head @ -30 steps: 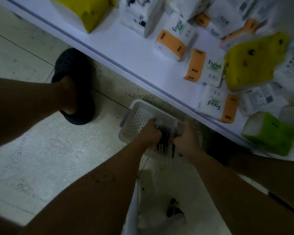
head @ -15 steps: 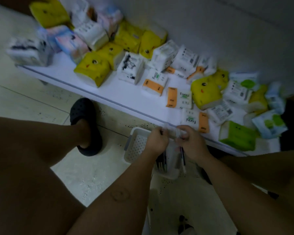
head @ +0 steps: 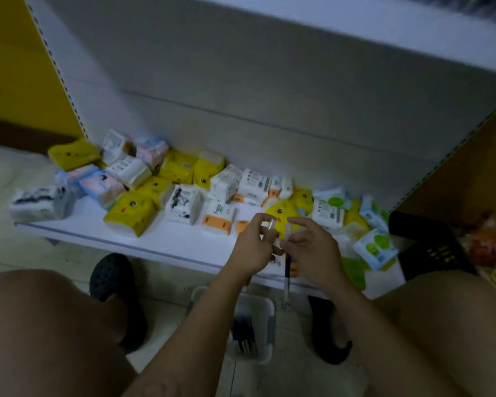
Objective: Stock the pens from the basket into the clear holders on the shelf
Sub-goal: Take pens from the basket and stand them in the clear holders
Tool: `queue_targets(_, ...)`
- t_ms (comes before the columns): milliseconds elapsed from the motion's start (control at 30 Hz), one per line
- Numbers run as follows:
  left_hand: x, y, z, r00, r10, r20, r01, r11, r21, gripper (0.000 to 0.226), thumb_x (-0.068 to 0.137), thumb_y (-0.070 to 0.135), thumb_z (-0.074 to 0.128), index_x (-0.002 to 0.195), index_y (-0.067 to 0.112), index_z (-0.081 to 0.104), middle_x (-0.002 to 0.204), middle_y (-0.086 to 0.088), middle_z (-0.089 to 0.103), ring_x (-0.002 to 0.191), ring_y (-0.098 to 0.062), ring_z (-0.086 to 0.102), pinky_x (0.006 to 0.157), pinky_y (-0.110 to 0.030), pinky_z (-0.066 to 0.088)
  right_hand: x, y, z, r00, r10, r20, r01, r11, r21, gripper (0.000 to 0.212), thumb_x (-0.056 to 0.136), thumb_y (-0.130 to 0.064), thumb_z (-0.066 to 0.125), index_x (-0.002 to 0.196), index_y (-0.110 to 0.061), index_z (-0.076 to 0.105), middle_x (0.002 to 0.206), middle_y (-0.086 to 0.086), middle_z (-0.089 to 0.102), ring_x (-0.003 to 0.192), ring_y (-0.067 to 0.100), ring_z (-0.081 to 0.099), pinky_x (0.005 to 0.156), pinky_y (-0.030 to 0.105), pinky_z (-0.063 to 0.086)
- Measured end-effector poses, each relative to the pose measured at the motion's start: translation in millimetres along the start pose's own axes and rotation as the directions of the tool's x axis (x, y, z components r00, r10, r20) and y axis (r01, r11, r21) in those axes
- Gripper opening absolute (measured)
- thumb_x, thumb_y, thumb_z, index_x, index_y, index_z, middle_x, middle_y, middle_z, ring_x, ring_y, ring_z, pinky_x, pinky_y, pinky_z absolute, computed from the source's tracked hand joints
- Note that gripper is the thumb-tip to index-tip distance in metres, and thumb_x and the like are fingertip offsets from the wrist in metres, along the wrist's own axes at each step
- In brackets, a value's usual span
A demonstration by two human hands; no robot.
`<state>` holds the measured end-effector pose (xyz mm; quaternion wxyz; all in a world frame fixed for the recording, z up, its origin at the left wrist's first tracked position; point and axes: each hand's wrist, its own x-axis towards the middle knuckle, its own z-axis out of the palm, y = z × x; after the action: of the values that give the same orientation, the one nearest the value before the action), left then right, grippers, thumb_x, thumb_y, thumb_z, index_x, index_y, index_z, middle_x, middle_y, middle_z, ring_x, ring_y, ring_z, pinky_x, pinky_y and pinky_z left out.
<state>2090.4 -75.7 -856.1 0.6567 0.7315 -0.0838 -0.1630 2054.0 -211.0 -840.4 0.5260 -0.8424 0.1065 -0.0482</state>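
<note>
Both hands have risen from the basket point(head: 265, 306) to the shelf point(head: 166, 242) edge; left hand point(head: 252, 247) is curled around something small and clear, hard to make out; right hand point(head: 309, 247) pinches a pen point(head: 287, 270) hanging upright; more pens point(head: 244, 333) lie in the basket on the floor below; tissue packs point(head: 132, 213) crowd the shelf.

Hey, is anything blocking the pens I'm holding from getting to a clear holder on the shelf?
No clear holder shows. Tissue packs crowd the shelf behind both hands and the pen.
</note>
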Motion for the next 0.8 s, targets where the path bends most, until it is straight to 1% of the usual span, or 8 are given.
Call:
queue_targets(133, 4.1, 45.1, -1.5, 0.993, 0.092, -0.068, -0.085, 0.992, 0.096, 0.014, 0.095, 0.020, 0.054, 0.107, 0.028, 0.058, 0.091, -0.014, 0.066, 0.081, -0.027, 0.069, 0.078, -0.049, 0.056, 6.9, -33.7, -31.4, 0.996, -0.066, -0.061, 0.068, 0.997, 0.039, 0.041, 0.080, -0.007, 0.074, 0.106, -0.036, 0.062, 0.083, 0.004, 0.069, 0.078, 0.021, 0.070, 0.071, 0.043, 0.059)
queue_targets(200, 5.6, 68.4, -2.7, 0.988, 0.128, -0.087, -0.118, 0.987, 0.109, 0.015, 0.091, 0.019, 0.059, 0.104, 0.027, 0.061, 0.088, -0.017, 0.069, 0.076, -0.026, 0.066, 0.079, -0.044, 0.056, 7.3, -49.7, -46.3, 0.990, -0.112, -0.090, 0.114, 0.993, 0.015, 0.042, 0.079, -0.007, 0.075, 0.111, -0.032, 0.064, 0.089, -0.002, 0.067, 0.074, 0.014, 0.069, 0.067, 0.036, 0.058)
queue_targets(267, 6.2, 92.1, -2.6, 0.983, 0.166, -0.074, -0.158, 0.982, 0.107, 0.019, 0.089, 0.018, 0.063, 0.109, 0.020, 0.063, 0.088, -0.015, 0.072, 0.074, -0.019, 0.065, 0.079, -0.038, 0.053, 6.9, -66.8, -60.7, 0.979, -0.159, -0.125, 0.163, 0.987, 0.018, 0.045, 0.078, -0.006, 0.076, 0.116, -0.028, 0.064, 0.088, -0.005, 0.063, 0.067, 0.007, 0.067, 0.064, 0.027, 0.055)
queue_targets(333, 3.7, 117.2, -0.5, 0.975, 0.216, -0.061, -0.209, 0.973, 0.101, 0.027, 0.089, 0.015, 0.064, 0.116, 0.019, 0.062, 0.086, -0.010, 0.074, 0.077, -0.014, 0.067, 0.078, -0.034, 0.053, 6.2, -82.9, -75.9, 0.968, -0.194, -0.159, 0.201, 0.979, 0.032, 0.047, 0.078, -0.003, 0.076, 0.114, -0.030, 0.062, 0.083, -0.005, 0.062, 0.064, 0.010, 0.066, 0.065, 0.032, 0.058)
queue_targets(433, -2.5, 152.4, 6.5, 0.954, 0.299, -0.021, -0.297, 0.952, 0.069, 0.029, 0.091, 0.010, 0.062, 0.117, 0.021, 0.059, 0.087, -0.012, 0.074, 0.081, -0.020, 0.071, 0.074, -0.038, 0.055, 3.7, -107.5, -99.4, 0.944, -0.279, -0.174, 0.290, 0.956, 0.040, 0.044, 0.077, -0.003, 0.076, 0.100, -0.037, 0.062, 0.083, -0.003, 0.062, 0.067, 0.020, 0.068, 0.070, 0.042, 0.058)
queue_targets(533, -8.2, 185.3, 16.6, 0.929, 0.371, 0.009, -0.371, 0.928, 0.048, 0.021, 0.090, 0.006, 0.063, 0.108, 0.015, 0.062, 0.093, -0.023, 0.069, 0.078, -0.030, 0.070, 0.064, -0.037, 0.055, -0.9, -126.5, -124.7, 0.908, -0.360, -0.213, 0.377, 0.925, 0.045, 0.046, 0.077, -0.003, 0.076, 0.096, -0.042, 0.060, 0.082, -0.008, 0.060, 0.063, 0.011, 0.067, 0.069, 0.042, 0.058)
queue_targets(667, -13.6, 232.7, 34.4, 0.867, 0.497, 0.031, -0.498, 0.861, 0.103, 0.020, 0.086, 0.006, 0.068, 0.104, 0.015, 0.067, 0.090, -0.015, 0.069, 0.077, -0.024, 0.071, 0.064, -0.029, 0.057, -10.1, -149.6, -161.8, 0.860, -0.450, -0.242, 0.470, 0.882, 0.029, 0.045, 0.082, -0.006, 0.073, 0.100, -0.045, 0.060, 0.087, -0.004, 0.059, 0.075, 0.017, 0.066, 0.074, 0.046, 0.058)
queue_targets(800, -16.2, 285.6, 59.4, 0.801, 0.596, 0.058, -0.597, 0.787, 0.155, 0.018, 0.085, 0.011, 0.071, 0.101, 0.019, 0.069, 0.087, -0.008, 0.072, 0.078, -0.016, 0.069, 0.063, -0.022, 0.053, -17.4, -176.4, -202.7, 0.806, -0.509, -0.303, 0.545, 0.837, 0.045, 0.033, 0.086, -0.008, 0.070, 0.102, -0.036, 0.064, 0.082, -0.006, 0.062, 0.078, 0.015, 0.066, 0.070, 0.044, 0.060)
